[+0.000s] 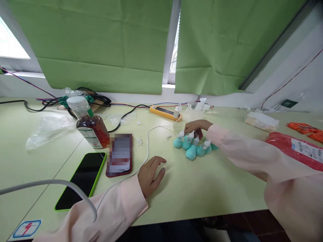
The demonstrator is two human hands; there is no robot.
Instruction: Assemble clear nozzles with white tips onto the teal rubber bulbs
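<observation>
Several teal bulbs with whitish nozzles form a cluster right of the middle of the table; one teal bulb (191,153) sits nearest the front edge. My right hand (198,127) reaches over the back of the cluster, its fingers bent down behind the nozzles. Whether it grips a bulb is hidden. My left hand (152,176) rests on the table to the left of the bulbs, thumb and fingers apart, holding nothing. A white cable (148,141) runs past it on the left.
On the left stand a bottle of dark red liquid (93,131), a red-cased phone (119,154) and a green-edged phone (82,179). A yellow power strip (163,113) lies at the back. To the right are a red package (297,151) and a white box (261,121).
</observation>
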